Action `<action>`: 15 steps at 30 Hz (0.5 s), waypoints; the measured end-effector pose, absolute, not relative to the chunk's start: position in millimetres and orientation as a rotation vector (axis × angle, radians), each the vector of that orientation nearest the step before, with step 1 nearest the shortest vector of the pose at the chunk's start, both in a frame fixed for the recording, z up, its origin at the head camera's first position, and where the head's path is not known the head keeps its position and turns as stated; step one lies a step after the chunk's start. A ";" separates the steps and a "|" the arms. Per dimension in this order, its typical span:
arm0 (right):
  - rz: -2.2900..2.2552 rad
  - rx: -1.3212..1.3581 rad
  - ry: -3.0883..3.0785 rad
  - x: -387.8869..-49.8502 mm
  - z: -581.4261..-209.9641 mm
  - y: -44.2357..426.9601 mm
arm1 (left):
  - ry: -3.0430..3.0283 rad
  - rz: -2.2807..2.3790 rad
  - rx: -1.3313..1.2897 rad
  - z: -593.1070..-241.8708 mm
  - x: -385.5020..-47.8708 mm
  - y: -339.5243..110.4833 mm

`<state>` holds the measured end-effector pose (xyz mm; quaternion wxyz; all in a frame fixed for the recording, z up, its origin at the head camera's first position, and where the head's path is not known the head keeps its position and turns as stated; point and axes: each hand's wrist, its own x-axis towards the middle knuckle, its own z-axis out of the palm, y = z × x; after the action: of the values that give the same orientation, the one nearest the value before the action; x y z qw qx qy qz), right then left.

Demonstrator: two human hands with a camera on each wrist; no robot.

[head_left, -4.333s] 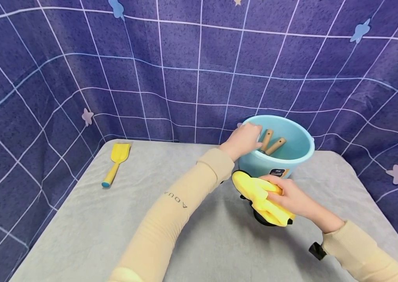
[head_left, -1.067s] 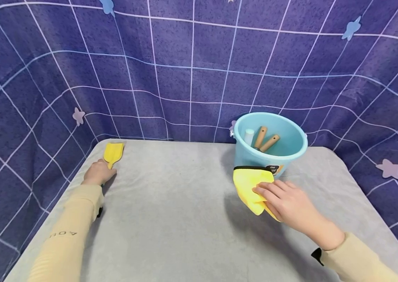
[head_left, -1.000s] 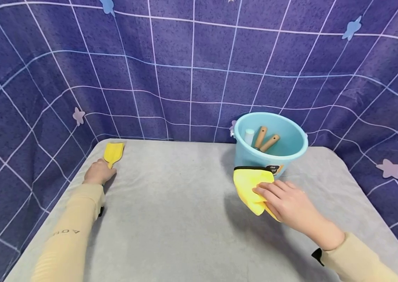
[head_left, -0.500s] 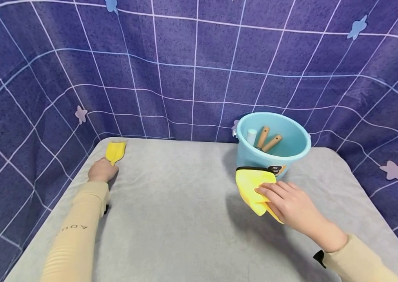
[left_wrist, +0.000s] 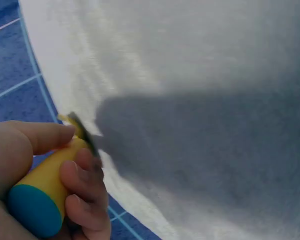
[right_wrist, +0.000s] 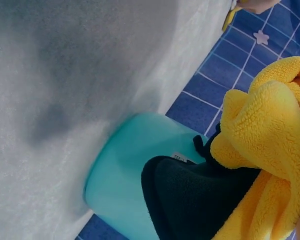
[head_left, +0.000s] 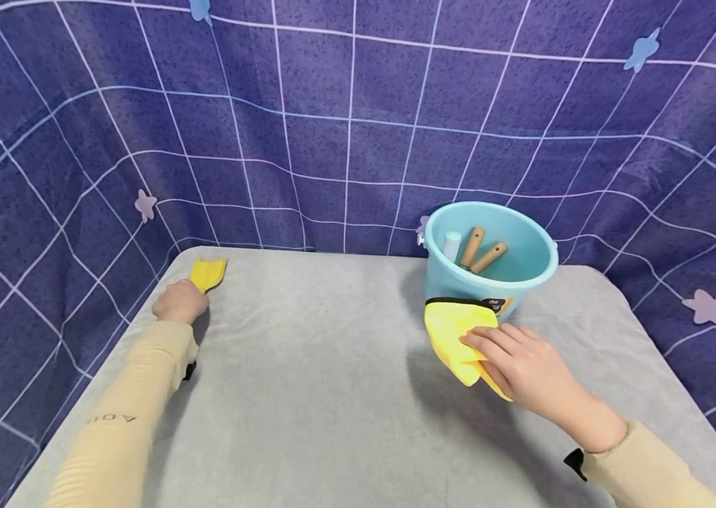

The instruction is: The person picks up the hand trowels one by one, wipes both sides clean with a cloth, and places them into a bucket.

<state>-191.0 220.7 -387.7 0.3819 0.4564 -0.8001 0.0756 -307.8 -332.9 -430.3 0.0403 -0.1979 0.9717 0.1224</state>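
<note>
At the left of the table my left hand (head_left: 181, 302) grips the handle of a yellow shovel (head_left: 208, 274). Its blade points away from me and looks tilted. The left wrist view shows the handle's teal end cap (left_wrist: 36, 210) and the fingers curled round the yellow grip. On the other side, my right hand (head_left: 525, 370) pinches a yellow fleecy cloth (head_left: 459, 339) with a dark edge, held above the table in front of the bucket. The right wrist view shows the cloth's dark face (right_wrist: 200, 195); much of the right hand is out of that view.
A light blue bucket (head_left: 491, 288) stands at the back right. Inside it lean two wooden handles (head_left: 489, 258) and a pale blue handle (head_left: 451, 245). The grey table (head_left: 307, 381) meets a purple grid-patterned curtain (head_left: 319, 155) at the back and sides.
My left hand has left the bucket's rim, crossed to the left and taken hold of the shovel, whose blade has just tilted. The right hand still holds the cloth, now hanging differently.
</note>
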 end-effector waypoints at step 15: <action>0.211 1.132 -2.096 -187.8 -378.2 225.8 | 2.962 0.385 -0.495 -405.2 -292.2 -339.0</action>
<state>-187.8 225.8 -378.2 0.3662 0.4406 -0.8155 0.0820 -292.2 -339.0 -405.2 0.0569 -0.1633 0.9767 0.1268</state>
